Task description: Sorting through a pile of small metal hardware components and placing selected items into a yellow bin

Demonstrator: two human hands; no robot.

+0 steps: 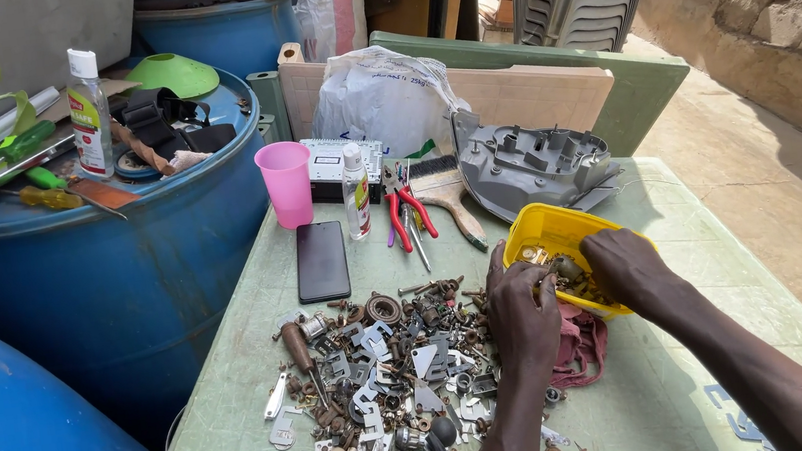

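Note:
My left hand (520, 319) rests at the right edge of a spread of several small metal parts (390, 378), fingers curled by the rim of a yellow plastic bowl (544, 229). The bowl is tipped toward me and holds small rusty pieces. My right hand (627, 265) reaches into the bowl, fingers bent among the pieces; whether it grips one is hidden. A reddish cloth (581, 346) lies under the bowl and between my wrists. A screwdriver with a brown handle (299, 353) lies at the left of the pile.
On the green table (241, 415) lie a black phone (322, 261), a pink cup (287, 183), a small bottle (356, 190), red-handled pliers (410, 211), a brush (446, 200) and a grey plastic housing (535, 165). Blue barrels (115, 278) stand at the left.

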